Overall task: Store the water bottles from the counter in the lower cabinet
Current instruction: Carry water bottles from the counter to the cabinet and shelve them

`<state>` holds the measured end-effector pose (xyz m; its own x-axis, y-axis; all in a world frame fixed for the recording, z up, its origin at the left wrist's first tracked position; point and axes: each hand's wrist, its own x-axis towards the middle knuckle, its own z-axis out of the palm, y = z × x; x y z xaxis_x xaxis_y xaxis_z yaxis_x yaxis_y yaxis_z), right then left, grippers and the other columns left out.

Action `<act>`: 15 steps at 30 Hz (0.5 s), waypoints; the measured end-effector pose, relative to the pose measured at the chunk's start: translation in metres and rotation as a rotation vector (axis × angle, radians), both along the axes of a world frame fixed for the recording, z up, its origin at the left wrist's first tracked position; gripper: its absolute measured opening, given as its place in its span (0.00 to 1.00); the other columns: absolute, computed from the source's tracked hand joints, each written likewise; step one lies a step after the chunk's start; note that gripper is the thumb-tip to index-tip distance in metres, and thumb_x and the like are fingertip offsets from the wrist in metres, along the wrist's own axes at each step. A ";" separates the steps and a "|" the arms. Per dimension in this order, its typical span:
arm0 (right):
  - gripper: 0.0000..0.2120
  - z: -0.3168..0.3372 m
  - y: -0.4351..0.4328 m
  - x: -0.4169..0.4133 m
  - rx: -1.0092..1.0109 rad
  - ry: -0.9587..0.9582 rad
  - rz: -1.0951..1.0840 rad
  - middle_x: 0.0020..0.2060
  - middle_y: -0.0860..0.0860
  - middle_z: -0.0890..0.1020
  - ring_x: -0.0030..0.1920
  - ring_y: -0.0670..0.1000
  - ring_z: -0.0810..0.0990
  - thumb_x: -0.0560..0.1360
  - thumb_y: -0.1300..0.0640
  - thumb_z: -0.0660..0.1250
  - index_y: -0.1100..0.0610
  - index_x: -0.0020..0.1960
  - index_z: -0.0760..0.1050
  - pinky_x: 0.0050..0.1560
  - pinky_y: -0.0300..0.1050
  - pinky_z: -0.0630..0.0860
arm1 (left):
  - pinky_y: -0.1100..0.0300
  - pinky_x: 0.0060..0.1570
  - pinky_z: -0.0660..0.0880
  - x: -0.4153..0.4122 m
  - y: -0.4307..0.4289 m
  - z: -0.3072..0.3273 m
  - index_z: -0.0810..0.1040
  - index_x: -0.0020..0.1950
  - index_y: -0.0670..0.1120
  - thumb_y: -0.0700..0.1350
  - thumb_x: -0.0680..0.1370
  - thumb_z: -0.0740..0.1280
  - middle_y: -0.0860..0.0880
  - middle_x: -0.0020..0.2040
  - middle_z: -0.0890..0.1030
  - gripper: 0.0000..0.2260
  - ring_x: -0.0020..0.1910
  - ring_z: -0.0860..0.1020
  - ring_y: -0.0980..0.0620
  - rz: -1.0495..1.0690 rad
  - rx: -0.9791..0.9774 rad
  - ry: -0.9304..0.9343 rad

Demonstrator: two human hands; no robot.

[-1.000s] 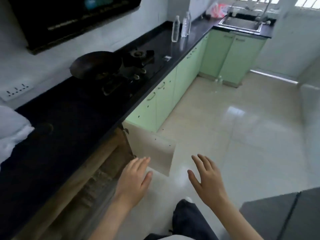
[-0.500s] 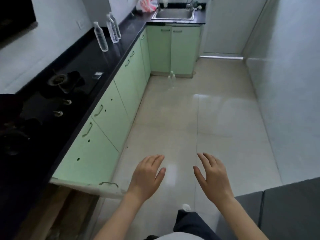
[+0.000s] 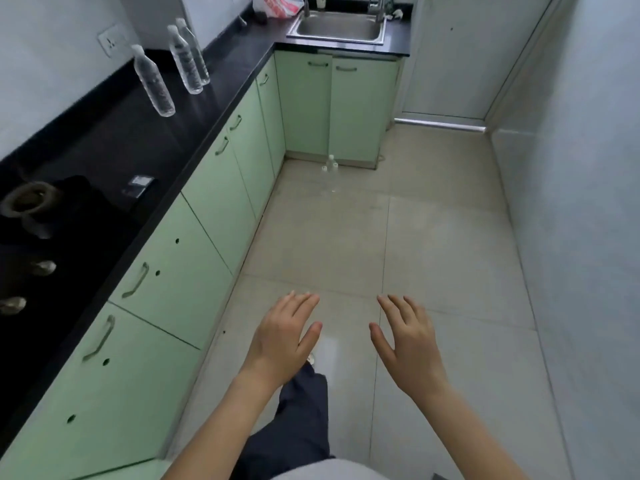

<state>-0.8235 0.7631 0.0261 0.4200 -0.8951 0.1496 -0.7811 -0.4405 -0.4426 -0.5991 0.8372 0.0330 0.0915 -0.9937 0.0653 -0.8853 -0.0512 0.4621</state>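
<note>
Both hands, the left hand (image 3: 282,337) and the right hand (image 3: 407,344), stay empty with fingers spread above the floor (image 3: 450,237), while the head view has swung off the open lower cabinet, now out of sight, and along the counter (image 3: 221,74) toward the sink (image 3: 339,29); I judge the person is heading to fetch a bottle. Three water bottles (image 3: 154,81) stand upright on the dark counter near the wall, well ahead of the hands: slim, clear plastic with pale caps, two close together and one apart, nearer.
</note>
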 end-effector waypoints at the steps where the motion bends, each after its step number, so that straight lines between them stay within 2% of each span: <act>1: 0.25 -0.004 -0.019 0.011 0.003 0.012 0.008 0.62 0.55 0.79 0.66 0.62 0.73 0.79 0.45 0.57 0.59 0.67 0.75 0.62 0.58 0.72 | 0.51 0.71 0.63 0.012 -0.018 -0.005 0.71 0.73 0.46 0.58 0.81 0.50 0.48 0.70 0.74 0.27 0.73 0.68 0.44 0.004 0.019 0.005; 5: 0.26 0.004 -0.110 0.068 -0.003 0.036 -0.014 0.62 0.56 0.79 0.66 0.62 0.73 0.78 0.44 0.56 0.59 0.67 0.75 0.63 0.57 0.71 | 0.50 0.73 0.61 0.076 -0.108 -0.002 0.68 0.75 0.48 0.64 0.80 0.44 0.50 0.73 0.71 0.31 0.76 0.63 0.45 -0.034 0.044 0.007; 10: 0.27 0.040 -0.228 0.144 -0.054 -0.022 -0.043 0.65 0.57 0.78 0.68 0.63 0.72 0.78 0.44 0.55 0.59 0.69 0.74 0.64 0.59 0.71 | 0.45 0.73 0.63 0.160 -0.243 0.037 0.69 0.74 0.47 0.58 0.81 0.52 0.47 0.72 0.73 0.26 0.74 0.67 0.41 -0.093 -0.030 -0.058; 15: 0.26 0.057 -0.330 0.202 -0.109 -0.031 -0.024 0.67 0.58 0.77 0.70 0.62 0.71 0.78 0.44 0.56 0.58 0.69 0.74 0.68 0.64 0.66 | 0.44 0.70 0.66 0.216 -0.346 0.061 0.70 0.74 0.47 0.55 0.82 0.53 0.47 0.71 0.74 0.24 0.73 0.68 0.42 -0.059 -0.110 -0.070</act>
